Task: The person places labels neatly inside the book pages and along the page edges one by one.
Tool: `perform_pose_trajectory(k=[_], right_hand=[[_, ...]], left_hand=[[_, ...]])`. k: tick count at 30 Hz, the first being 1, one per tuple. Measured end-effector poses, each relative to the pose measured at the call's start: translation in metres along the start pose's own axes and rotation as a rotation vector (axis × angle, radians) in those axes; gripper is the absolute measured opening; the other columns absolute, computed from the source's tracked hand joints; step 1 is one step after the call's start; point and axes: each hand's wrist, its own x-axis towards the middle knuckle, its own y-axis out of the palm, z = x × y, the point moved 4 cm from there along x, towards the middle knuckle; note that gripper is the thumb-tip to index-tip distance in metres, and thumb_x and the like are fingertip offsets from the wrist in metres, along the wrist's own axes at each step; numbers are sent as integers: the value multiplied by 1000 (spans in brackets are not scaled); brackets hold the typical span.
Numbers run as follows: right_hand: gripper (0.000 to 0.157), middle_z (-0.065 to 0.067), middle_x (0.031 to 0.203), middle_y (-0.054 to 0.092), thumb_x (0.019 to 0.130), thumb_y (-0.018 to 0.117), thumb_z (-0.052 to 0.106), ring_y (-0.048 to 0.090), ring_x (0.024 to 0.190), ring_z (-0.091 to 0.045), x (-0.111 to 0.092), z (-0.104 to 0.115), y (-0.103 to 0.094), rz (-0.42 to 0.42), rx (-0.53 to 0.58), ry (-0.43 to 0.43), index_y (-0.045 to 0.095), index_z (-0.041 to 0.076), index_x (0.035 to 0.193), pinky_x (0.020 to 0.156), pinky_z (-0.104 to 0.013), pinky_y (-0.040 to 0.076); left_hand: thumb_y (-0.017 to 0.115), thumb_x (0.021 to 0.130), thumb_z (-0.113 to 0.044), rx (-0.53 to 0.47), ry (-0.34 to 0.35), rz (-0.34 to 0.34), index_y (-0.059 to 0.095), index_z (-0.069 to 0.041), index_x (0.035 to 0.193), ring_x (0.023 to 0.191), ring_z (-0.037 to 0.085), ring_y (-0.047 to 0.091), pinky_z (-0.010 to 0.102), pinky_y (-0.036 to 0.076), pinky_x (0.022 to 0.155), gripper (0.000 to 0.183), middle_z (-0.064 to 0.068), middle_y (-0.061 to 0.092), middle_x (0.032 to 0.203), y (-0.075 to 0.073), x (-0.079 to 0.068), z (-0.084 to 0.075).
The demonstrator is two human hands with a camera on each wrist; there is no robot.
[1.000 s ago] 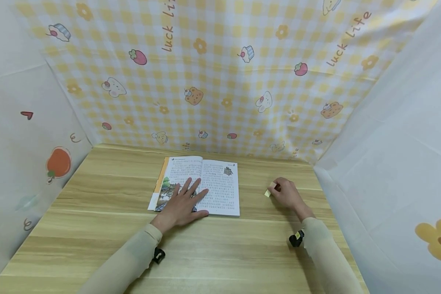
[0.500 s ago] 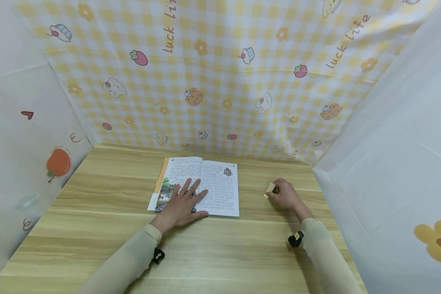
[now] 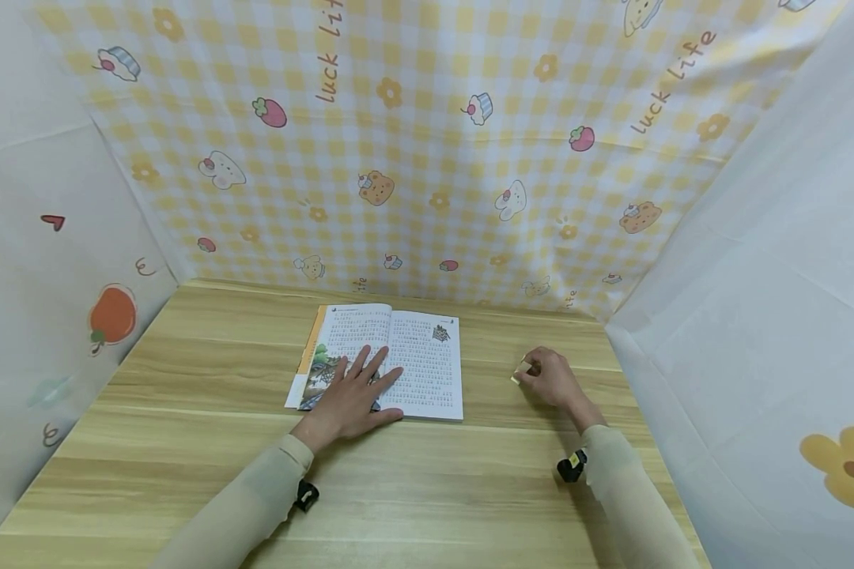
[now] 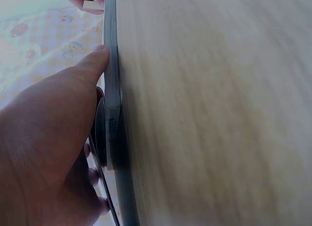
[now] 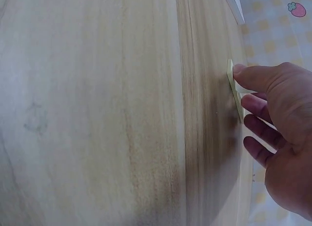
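An open book (image 3: 427, 367) lies on the wooden table, text on both pages and a coloured picture low on the left page. My left hand (image 3: 349, 399) rests on it with fingers spread, mostly over the left page and the fold; the thumb lies along the lower edge. To the right of the book, my right hand (image 3: 551, 379) pinches a small pale yellow sticky note pad (image 5: 230, 72) between thumb and fingers, low at the tabletop. How many sheets it has cannot be told, and the fingers hide part of it.
The wooden table (image 3: 413, 482) reaches back to a yellow checked cloth (image 3: 427, 158). White printed sheets hang at the left (image 3: 64, 276) and right sides. A black wrist camera (image 3: 572, 466) sits at the right cuff, another (image 3: 307, 495) at the left.
The yellow sticky note pad has changed its tilt in my right fingers, and less of it shows now. The right hand has shifted very slightly towards me. My left hand and the book stay still.
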Motion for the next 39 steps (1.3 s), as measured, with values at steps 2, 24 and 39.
perform_pose_trajectory(k=[2, 24, 39], right_hand=[[9, -13, 109, 79, 97, 89, 10, 69, 93, -21, -1, 1, 0, -10, 8, -8, 81, 9, 94, 86, -40, 56], [9, -24, 124, 77, 101, 81, 6, 73, 97, -31, 1, 2, 0, 33, -2, -33, 81, 4, 92, 84, -45, 61], [15, -23, 123, 78, 106, 74, 7, 81, 96, -29, -3, 3, -3, 77, 26, -10, 79, 0, 118, 86, -49, 68]], left_hand=[[63, 109, -67, -2, 1, -5, 44, -25, 176, 178, 49, 12, 81, 13, 137, 81, 16, 19, 191, -1, 0, 0], [63, 109, -67, 0, -1, -4, 44, -24, 176, 178, 49, 12, 82, 13, 137, 82, 16, 18, 191, -1, -1, 0], [64, 109, -65, -3, 2, -4, 45, -23, 175, 177, 51, 13, 82, 14, 137, 81, 18, 20, 190, -1, 0, -1]])
